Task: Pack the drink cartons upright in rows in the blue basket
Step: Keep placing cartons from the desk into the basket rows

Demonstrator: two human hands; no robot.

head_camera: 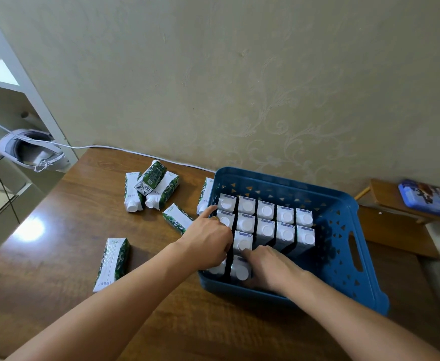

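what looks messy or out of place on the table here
Nothing is spilled or damaged. The packed cartons stand in tidy rows in the blue basket. On the table, one loose carton lies crookedly across two others, and the rest lie on their sides, unpacked.

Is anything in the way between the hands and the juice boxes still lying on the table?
Nothing visible blocks them. Both the left hand and right hand are in the blue basket; the nearest lying carton sits on open table just left of it.
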